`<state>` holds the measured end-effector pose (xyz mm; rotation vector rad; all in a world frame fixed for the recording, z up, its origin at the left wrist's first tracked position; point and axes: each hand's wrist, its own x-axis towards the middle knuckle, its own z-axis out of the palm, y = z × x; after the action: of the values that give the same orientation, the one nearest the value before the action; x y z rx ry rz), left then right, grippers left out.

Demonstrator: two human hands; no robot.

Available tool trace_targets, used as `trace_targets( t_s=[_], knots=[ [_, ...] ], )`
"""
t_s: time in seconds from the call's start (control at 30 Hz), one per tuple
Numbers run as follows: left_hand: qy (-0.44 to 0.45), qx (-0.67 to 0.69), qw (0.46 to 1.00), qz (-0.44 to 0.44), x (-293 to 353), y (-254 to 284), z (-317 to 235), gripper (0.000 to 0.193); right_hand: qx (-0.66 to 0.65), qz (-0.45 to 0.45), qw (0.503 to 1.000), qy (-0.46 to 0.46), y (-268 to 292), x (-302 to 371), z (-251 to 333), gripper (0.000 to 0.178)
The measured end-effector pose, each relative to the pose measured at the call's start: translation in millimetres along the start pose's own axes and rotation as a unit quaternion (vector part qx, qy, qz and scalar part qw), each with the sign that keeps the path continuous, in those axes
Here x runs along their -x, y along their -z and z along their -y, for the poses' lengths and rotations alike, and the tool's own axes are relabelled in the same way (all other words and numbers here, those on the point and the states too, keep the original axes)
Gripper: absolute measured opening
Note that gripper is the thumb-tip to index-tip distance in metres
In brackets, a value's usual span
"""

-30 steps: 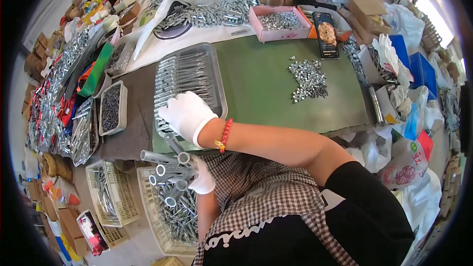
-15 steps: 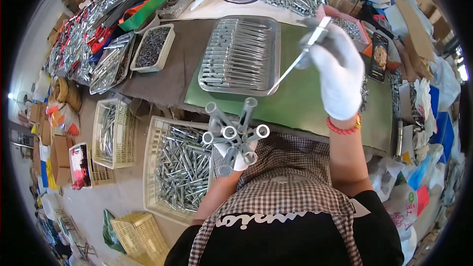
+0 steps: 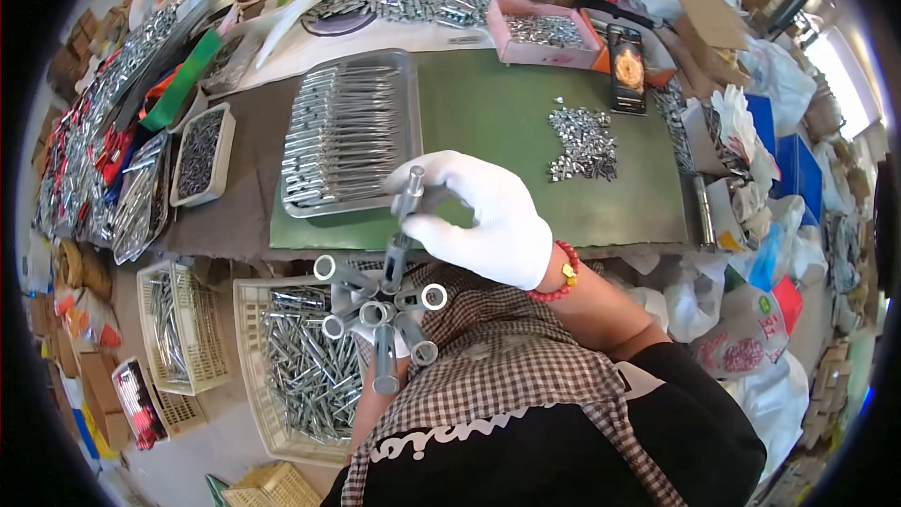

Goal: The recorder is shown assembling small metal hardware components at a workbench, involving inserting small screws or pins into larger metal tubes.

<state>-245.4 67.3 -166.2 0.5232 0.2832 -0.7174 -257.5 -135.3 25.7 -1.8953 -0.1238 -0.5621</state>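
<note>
My left hand (image 3: 346,302), white-gloved and partly hidden, grips a spread bunch of metal tubes (image 3: 384,357), their open ends facing up. Above it my right hand (image 3: 488,216), also gloved, pinches a slim metal rod with a thicker end (image 3: 413,190) between thumb and fingers. The rod stands upright over one tube (image 3: 395,263) of the bunch; its lower part is at or inside that tube's mouth, and I cannot tell how deep. Just beyond the hands, a metal tray (image 3: 414,113) holds rows of similar rods.
Small metal pieces (image 3: 584,144) lie heaped on the green mat (image 3: 479,131), near a phone (image 3: 627,70) and a pink box (image 3: 502,42). Left of the tray is a tub of dark screws (image 3: 200,152). Below the table edge, a cream crate (image 3: 251,366) holds many tubes.
My right hand has brought the rod down and left from beside the tray to the tube bunch, turning it upright. The view has shifted right, uncovering the heap of small pieces.
</note>
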Motion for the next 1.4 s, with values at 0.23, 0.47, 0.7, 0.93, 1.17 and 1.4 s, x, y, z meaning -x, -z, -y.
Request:
trace_targets(
  t_s=[0.23,0.47,0.7,0.93,1.17,1.4],
  knots=[
    [0.096,0.068,0.991,0.063,-14.7,31.9,-5.9,0.046,0.129,0.038,0.988,0.072,-2.8,-0.5,3.7,0.029],
    [0.161,0.141,0.970,0.111,29.8,98.4,-1.9,0.047,-0.124,0.191,0.971,-0.070,-4.3,-13.6,-5.3,0.032],
    [0.136,0.211,0.960,0.127,70.0,139.6,-7.6,0.047,-0.032,0.108,0.989,-0.101,3.6,-55.6,-26.2,0.030],
    [0.102,0.332,0.915,0.206,-2.2,88.2,26.6,0.044,0.365,0.099,0.918,0.118,-52.1,-92.9,-80.7,0.021],
    [0.117,0.200,0.945,0.229,-13.1,70.5,20.9,0.039,0.488,0.165,0.857,0.036,-95.6,-101.3,-46.8,0.014],
    [0.039,0.061,0.969,0.235,-21.7,33.1,20.0,0.035,0.465,0.155,0.871,0.018,-91.5,-102.3,-45.2,0.016]
  ],
)
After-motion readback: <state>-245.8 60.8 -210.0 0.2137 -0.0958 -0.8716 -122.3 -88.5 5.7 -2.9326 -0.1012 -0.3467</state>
